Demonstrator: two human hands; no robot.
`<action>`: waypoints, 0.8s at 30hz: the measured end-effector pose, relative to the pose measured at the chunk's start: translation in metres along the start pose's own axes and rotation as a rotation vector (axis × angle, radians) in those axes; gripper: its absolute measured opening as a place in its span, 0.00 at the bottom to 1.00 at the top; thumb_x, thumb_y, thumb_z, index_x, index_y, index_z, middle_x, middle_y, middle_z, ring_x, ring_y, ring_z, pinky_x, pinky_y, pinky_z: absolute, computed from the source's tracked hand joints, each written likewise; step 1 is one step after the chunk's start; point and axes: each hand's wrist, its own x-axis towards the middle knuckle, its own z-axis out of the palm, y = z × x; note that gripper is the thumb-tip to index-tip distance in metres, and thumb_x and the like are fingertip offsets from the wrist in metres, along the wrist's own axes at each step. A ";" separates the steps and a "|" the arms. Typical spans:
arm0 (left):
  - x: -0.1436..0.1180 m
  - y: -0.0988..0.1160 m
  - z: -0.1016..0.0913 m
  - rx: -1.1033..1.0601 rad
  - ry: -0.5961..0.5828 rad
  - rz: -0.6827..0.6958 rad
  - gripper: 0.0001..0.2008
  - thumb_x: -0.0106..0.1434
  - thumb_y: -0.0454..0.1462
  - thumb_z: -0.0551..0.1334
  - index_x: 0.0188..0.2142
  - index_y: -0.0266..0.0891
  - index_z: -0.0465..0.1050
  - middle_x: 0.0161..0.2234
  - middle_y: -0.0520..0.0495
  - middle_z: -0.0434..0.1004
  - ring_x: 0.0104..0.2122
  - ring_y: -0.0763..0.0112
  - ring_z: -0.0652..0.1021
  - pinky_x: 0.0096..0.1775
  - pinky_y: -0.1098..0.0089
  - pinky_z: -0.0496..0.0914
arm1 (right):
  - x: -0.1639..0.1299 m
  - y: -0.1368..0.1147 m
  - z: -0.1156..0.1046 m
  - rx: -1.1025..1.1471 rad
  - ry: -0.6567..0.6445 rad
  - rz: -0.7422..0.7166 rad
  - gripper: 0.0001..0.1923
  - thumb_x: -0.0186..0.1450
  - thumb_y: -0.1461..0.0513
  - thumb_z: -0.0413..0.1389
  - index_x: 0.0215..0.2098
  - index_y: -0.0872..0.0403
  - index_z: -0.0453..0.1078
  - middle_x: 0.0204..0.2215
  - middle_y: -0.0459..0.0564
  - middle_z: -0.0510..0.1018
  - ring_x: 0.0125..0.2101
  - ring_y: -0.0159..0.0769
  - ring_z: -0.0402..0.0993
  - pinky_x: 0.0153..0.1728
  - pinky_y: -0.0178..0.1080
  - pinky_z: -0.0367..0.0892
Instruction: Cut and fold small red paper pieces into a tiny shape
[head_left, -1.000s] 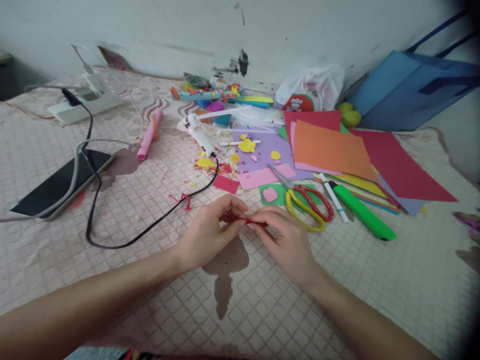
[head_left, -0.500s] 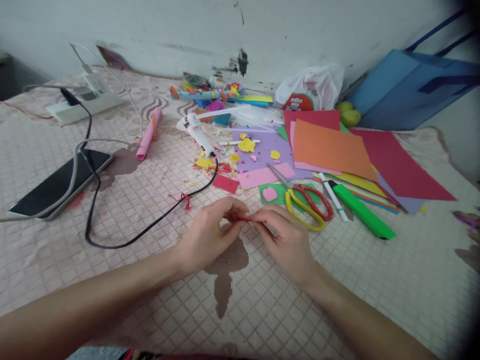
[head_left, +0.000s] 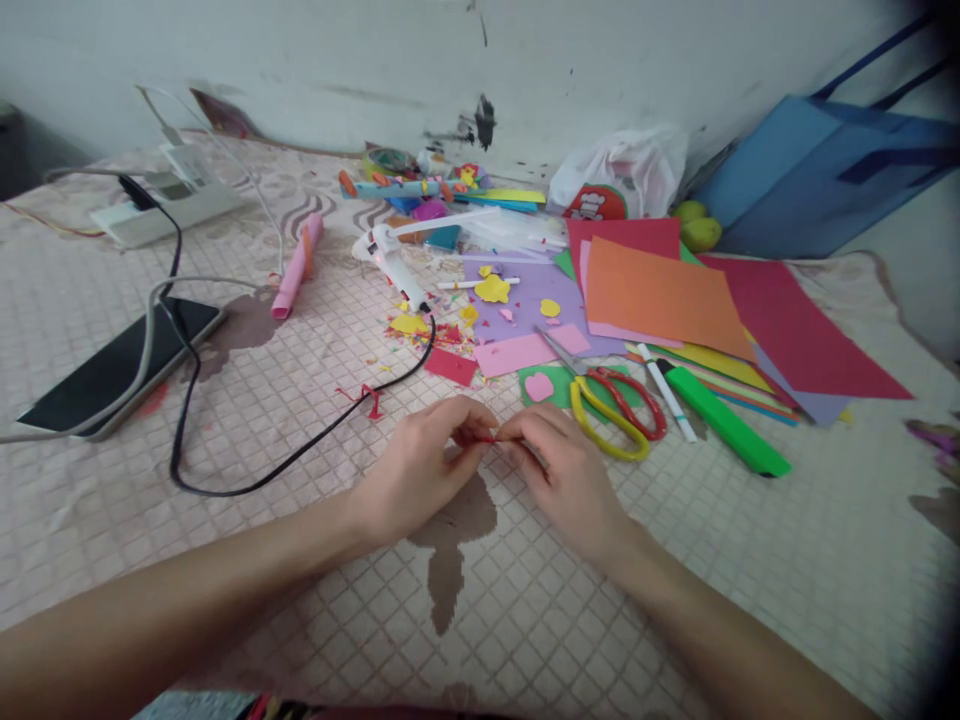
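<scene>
1. A tiny red scrap (head_left: 486, 437) sits pinched between the fingertips of both hands, low over the quilted cloth in the middle of the view; only a short, thin sliver of it shows, too small to tell its material.
2. The left hand (head_left: 420, 470) is curled nearly closed, thumb and forefinger meeting on the scrap's left end.
3. The right hand (head_left: 566, 470) is likewise curled, its fingertips closed on the scrap's right end, so the two hands touch at the tips.
4. The quilted cloth (head_left: 247, 560) is pale pink, stitched in small squares, with a brown woven patch under the hands.
5. Just beyond the right hand lie scissors (head_left: 611, 405) with glossy red and yellow loop handles, partly on a green cut-out.
6. A green marker (head_left: 727, 422), smooth and long, lies to their right, beside a thin white pen (head_left: 666, 393).
7. Flat matte sheets of coloured paper (head_left: 660, 295), orange, red, pink and purple, are stacked behind.
8. A white glue gun (head_left: 397, 262) rests among paper crumbs; its black cable (head_left: 225, 488) loops across the cloth.
9. A dark, glossy phone (head_left: 120, 365) lies at the left.
</scene>
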 end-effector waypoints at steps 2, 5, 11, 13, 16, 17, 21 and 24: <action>0.000 -0.001 0.000 -0.025 0.000 -0.017 0.09 0.57 0.26 0.57 0.37 0.37 0.68 0.32 0.52 0.75 0.32 0.77 0.75 0.35 0.76 0.70 | 0.001 0.001 0.000 0.134 0.002 0.080 0.06 0.61 0.69 0.55 0.36 0.53 0.67 0.33 0.47 0.74 0.34 0.35 0.70 0.36 0.38 0.65; 0.000 -0.002 0.000 -0.027 0.001 -0.033 0.08 0.58 0.27 0.57 0.37 0.37 0.68 0.33 0.51 0.74 0.32 0.76 0.75 0.36 0.74 0.71 | 0.001 0.002 -0.001 0.248 -0.008 0.158 0.09 0.60 0.70 0.55 0.37 0.52 0.67 0.33 0.46 0.75 0.33 0.33 0.72 0.35 0.37 0.67; 0.001 0.000 -0.002 -0.052 -0.033 -0.068 0.07 0.59 0.30 0.58 0.38 0.38 0.68 0.34 0.49 0.75 0.33 0.74 0.75 0.35 0.72 0.71 | 0.000 0.002 0.001 0.187 0.047 0.109 0.06 0.60 0.70 0.54 0.32 0.52 0.67 0.28 0.45 0.74 0.30 0.33 0.71 0.32 0.36 0.67; 0.001 0.001 -0.003 -0.097 -0.080 -0.096 0.06 0.60 0.31 0.57 0.38 0.37 0.68 0.34 0.49 0.75 0.33 0.73 0.76 0.35 0.72 0.71 | -0.001 0.002 0.002 0.126 0.090 0.037 0.07 0.61 0.70 0.53 0.33 0.52 0.67 0.30 0.47 0.74 0.33 0.35 0.71 0.34 0.38 0.67; 0.002 0.002 -0.004 -0.149 -0.120 -0.117 0.05 0.62 0.32 0.56 0.38 0.37 0.69 0.34 0.48 0.75 0.34 0.73 0.75 0.35 0.72 0.71 | -0.003 0.002 0.003 0.076 0.123 -0.055 0.08 0.62 0.70 0.51 0.35 0.51 0.67 0.33 0.48 0.74 0.36 0.36 0.71 0.37 0.39 0.67; 0.003 0.002 -0.004 -0.150 -0.118 -0.117 0.05 0.62 0.32 0.56 0.38 0.37 0.69 0.33 0.49 0.75 0.33 0.73 0.75 0.35 0.72 0.70 | -0.003 0.002 0.003 0.080 0.128 -0.057 0.08 0.62 0.70 0.51 0.35 0.52 0.67 0.33 0.48 0.73 0.36 0.36 0.71 0.37 0.39 0.67; 0.003 0.002 -0.005 -0.116 -0.082 -0.108 0.04 0.62 0.33 0.57 0.36 0.37 0.70 0.31 0.50 0.75 0.32 0.74 0.75 0.34 0.73 0.69 | -0.001 0.001 0.002 0.203 0.111 0.054 0.06 0.61 0.69 0.53 0.34 0.52 0.66 0.31 0.46 0.73 0.32 0.33 0.70 0.34 0.37 0.67; 0.003 0.003 -0.006 -0.111 -0.070 -0.103 0.04 0.61 0.32 0.57 0.35 0.36 0.70 0.31 0.50 0.75 0.31 0.75 0.74 0.35 0.73 0.68 | 0.000 0.001 0.001 0.274 0.093 0.092 0.06 0.61 0.69 0.54 0.32 0.52 0.66 0.29 0.45 0.73 0.31 0.32 0.70 0.33 0.36 0.67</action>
